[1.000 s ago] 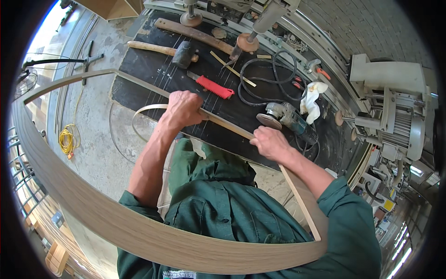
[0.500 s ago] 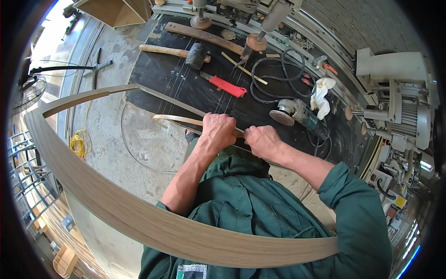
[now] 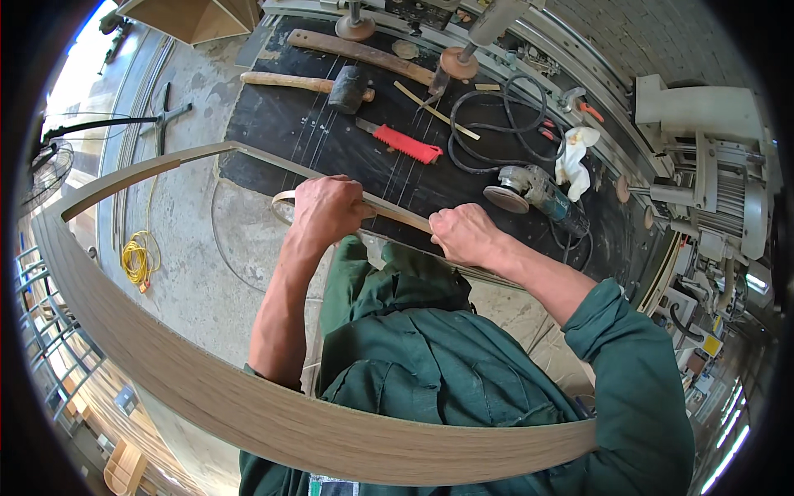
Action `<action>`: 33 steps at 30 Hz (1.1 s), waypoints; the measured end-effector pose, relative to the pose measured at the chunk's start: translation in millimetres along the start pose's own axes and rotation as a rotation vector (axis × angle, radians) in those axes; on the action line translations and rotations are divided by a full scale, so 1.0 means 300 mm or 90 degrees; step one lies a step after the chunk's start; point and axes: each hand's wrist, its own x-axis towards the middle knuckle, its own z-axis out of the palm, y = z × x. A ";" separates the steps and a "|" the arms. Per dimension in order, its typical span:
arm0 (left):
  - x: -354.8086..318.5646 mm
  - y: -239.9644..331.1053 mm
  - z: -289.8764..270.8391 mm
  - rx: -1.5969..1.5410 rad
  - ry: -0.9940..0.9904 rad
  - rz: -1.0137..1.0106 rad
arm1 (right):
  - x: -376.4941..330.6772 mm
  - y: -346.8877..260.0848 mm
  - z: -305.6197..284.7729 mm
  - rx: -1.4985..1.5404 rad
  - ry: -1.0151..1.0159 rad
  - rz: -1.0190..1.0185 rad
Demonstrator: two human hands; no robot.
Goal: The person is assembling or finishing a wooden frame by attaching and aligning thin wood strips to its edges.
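Observation:
A large wood-grain frame (image 3: 240, 388) with a wide curved band loops around my torso, and its narrow far side runs over the front edge of the bench. My left hand (image 3: 324, 211) is closed around that far side, knuckles up. Farther right, my right hand (image 3: 465, 234) grips the same side, fingers curled over it. A thin pale strip (image 3: 279, 198) curls out beside my left hand; its other end is hidden there. The near band lies across my green work clothes and against my right sleeve.
The black-topped bench (image 3: 273, 124) carries a mallet (image 3: 348, 90), a red-handled saw (image 3: 405, 144), an angle grinder (image 3: 538, 197), a coiled black cable (image 3: 475, 140) and a white cloth (image 3: 575, 155). Machine heads and a motor (image 3: 732, 207) line the bench's far and right sides. Yellow cord (image 3: 139, 260) lies on the floor.
My left hand has slid leftward along the frame's far side, away from my right hand, which has barely moved. The loose strip's loop now shows shorter. The frame's left end has shifted slightly left.

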 end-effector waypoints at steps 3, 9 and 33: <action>-0.003 0.019 -0.011 0.009 0.035 0.027 | -0.001 0.013 -0.016 0.029 -0.031 0.015; -0.116 0.202 -0.031 0.036 0.082 0.098 | 0.010 0.016 -0.021 0.047 -0.053 0.042; -0.002 0.072 -0.053 -0.021 -0.004 -0.149 | -0.066 0.021 -0.006 0.051 0.012 0.053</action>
